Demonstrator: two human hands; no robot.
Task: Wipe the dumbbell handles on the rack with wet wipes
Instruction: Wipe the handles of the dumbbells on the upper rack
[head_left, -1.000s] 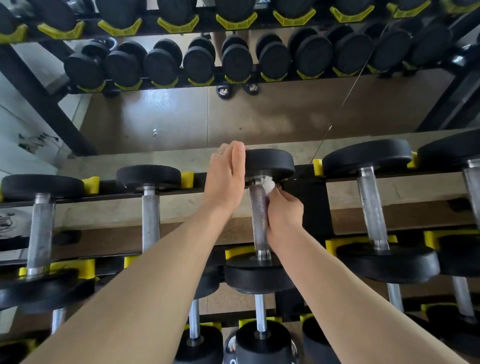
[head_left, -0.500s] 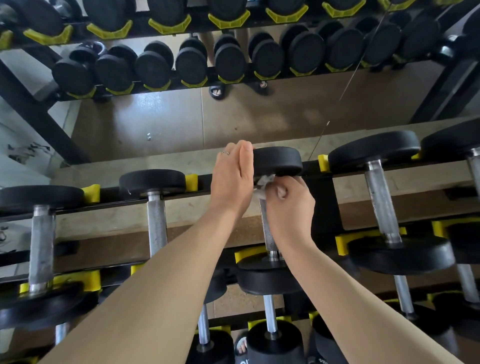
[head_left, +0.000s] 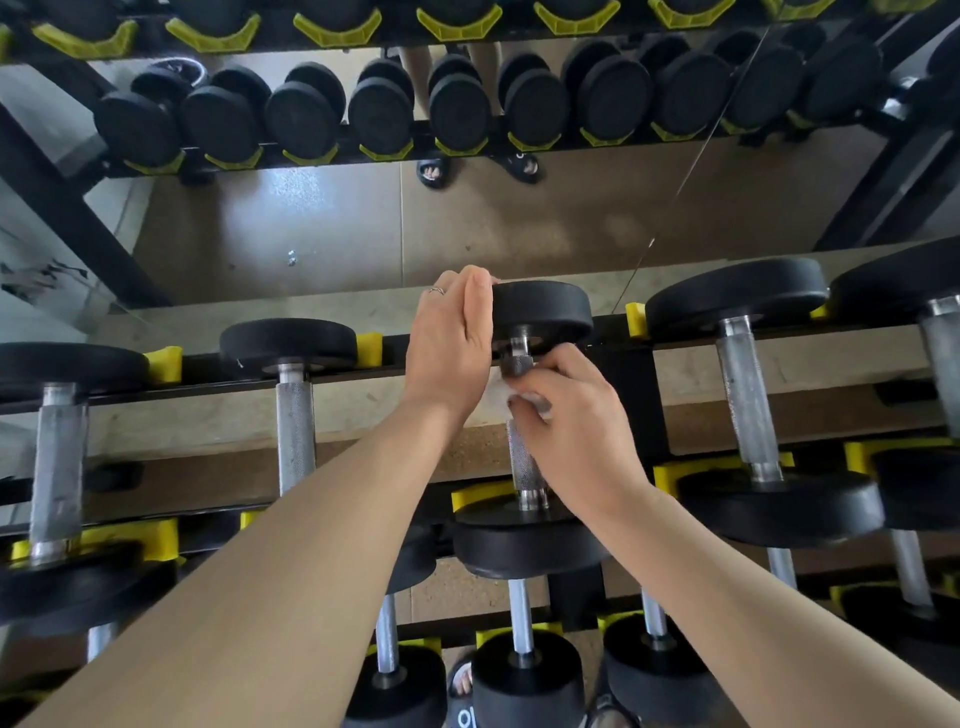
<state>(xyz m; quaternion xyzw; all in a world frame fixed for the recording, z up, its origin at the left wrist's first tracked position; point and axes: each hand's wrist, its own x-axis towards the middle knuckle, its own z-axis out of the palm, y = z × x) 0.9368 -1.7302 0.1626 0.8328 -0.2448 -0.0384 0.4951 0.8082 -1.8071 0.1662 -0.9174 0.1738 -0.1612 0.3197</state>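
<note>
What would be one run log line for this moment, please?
step: wiping handle | left hand: braces far dumbbell head | right hand: pinches wet wipe round handle, near top | dumbbell: on rack

A black-ended dumbbell with a knurled steel handle (head_left: 522, 457) lies on the black-and-yellow rack (head_left: 641, 374), handle running six to twelve o'clock. A crumpled white wet wipe (head_left: 535, 399) wraps its twelve o'clock end.

Your right hand (head_left: 574, 415) covers the upper part of the dumbbell handle (head_left: 522, 462), and the wet wipe (head_left: 535, 399) shows only as a white scrap under your fingers (head_left: 524, 402). Your left hand (head_left: 449, 348) hides the near edge of the far weight head (head_left: 543, 309). Both forearms run off the bottom edge.
</note>
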